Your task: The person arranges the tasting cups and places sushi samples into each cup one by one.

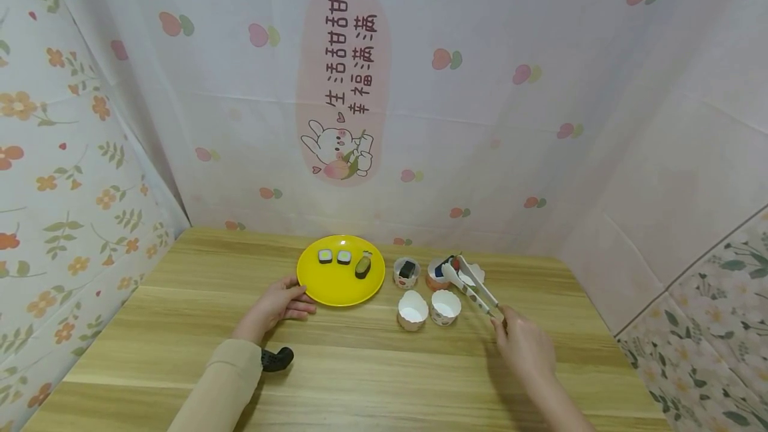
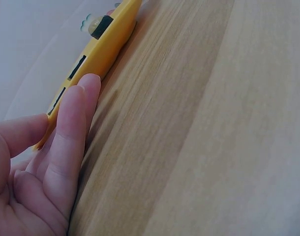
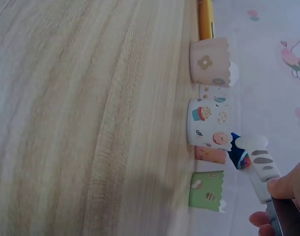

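Observation:
My left hand pinches the near left rim of a yellow plate, thumb on top and fingers beneath. On the plate lie two toy sushi rolls and a longer toy sushi piece with a dark band. My right hand holds white tongs with grey spots, angled toward the back paper cups. A dark blue toy piece with some red is at the tongs' tips, just above the cup rims. One back cup has a black piece in it.
Two paper cups, a pinkish one and a white patterned one, stand in front. Behind them are an orange cup and a green cup. A patterned curtain hangs along the back edge of the wooden table.

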### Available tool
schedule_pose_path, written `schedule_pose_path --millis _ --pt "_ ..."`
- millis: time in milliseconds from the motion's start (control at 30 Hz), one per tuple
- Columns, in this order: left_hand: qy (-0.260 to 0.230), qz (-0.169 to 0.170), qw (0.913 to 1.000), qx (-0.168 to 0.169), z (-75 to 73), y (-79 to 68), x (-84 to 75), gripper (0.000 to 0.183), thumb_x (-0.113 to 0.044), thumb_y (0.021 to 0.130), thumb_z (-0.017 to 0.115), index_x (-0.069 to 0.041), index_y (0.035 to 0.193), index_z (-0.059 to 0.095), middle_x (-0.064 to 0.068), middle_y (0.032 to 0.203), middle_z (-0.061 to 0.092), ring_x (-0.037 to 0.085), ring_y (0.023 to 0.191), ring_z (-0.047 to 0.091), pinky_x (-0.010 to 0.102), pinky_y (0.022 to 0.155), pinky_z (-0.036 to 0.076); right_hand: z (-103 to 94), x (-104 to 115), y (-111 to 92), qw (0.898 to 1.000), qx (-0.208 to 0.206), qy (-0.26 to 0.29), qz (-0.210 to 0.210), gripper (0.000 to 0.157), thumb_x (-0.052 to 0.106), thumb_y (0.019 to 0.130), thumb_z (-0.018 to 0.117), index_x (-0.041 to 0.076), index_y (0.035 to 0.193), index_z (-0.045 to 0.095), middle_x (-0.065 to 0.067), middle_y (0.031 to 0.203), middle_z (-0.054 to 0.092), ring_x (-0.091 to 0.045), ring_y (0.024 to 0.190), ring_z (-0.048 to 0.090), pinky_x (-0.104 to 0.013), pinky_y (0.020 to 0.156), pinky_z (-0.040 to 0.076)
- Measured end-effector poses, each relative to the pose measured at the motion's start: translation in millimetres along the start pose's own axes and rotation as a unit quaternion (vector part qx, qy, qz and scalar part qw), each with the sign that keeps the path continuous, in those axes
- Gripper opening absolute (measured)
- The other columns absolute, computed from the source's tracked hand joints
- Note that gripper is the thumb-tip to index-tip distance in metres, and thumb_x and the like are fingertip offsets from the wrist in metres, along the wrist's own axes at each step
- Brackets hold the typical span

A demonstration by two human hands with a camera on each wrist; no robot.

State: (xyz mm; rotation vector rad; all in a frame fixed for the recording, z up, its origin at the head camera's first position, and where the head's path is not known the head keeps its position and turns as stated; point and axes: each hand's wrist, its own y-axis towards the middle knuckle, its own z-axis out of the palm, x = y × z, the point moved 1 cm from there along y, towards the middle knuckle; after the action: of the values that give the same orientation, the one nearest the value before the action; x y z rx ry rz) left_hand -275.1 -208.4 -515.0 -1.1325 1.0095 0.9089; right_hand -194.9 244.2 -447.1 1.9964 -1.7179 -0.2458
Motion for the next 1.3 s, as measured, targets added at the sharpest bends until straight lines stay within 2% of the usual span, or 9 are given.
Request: schedule_pose_path --millis 567,833,1067,1300 --pt "0.002 0.004 1.0 0.003 -0.2 -0.7 0.0 0.04 -0.01 0.104 0.039 0.007 0.14 0.03 0.014 0.09 0.067 0.023 0.076 0.07 0.032 0.065 0.058 2.3 1.5 4.1 1.0 0.012 -0.015 -0.011 0.031 0.013 0.081 0.076 -0.006 0.103 0.066 -0.005 0.065 0.061 -0.012 0.042 0.041 -0.028 0.033 0.031" --pt "0.001 0.003 1.0 0.004 -0.2 -0.9 -1.3 0.043 -0.01 0.104 0.039 0.009 0.141 0.026 0.015 0.09 0.067 0.023 0.076 0.07 0.031 0.065 0.058 5.8 -0.3 6.2 1.0 0.009 -0.017 -0.014 0.031 0.014 0.08 0.077 -0.006 0.102 0.066 -0.008 0.068 0.063 -0.017 0.045 0.049 -0.03 0.034 0.035" --pt "0.001 0.002 0.9999 0.012 -0.3 -1.7 -2.8 0.046 -0.009 0.104 0.038 0.009 0.143 0.022 0.015 0.091 0.067 0.023 0.076 0.07 0.031 0.065 0.058 8.1 0.6 7.1 1.0 0.011 -0.015 -0.015 0.033 0.014 0.08 0.077 -0.008 0.102 0.065 -0.01 0.07 0.064 -0.017 0.046 0.05 -0.03 0.035 0.036" --pt "-0.001 0.004 0.9999 0.011 0.1 -2.7 -3.4 0.047 -0.01 0.104 0.039 0.008 0.144 0.022 0.015 0.09 0.067 0.023 0.075 0.07 0.031 0.064 0.058 8.4 1.2 7.0 1.0 0.005 0.0 -0.006 0.034 0.013 0.08 0.076 -0.009 0.104 0.064 -0.013 0.073 0.065 -0.023 0.05 0.055 -0.035 0.037 0.041"
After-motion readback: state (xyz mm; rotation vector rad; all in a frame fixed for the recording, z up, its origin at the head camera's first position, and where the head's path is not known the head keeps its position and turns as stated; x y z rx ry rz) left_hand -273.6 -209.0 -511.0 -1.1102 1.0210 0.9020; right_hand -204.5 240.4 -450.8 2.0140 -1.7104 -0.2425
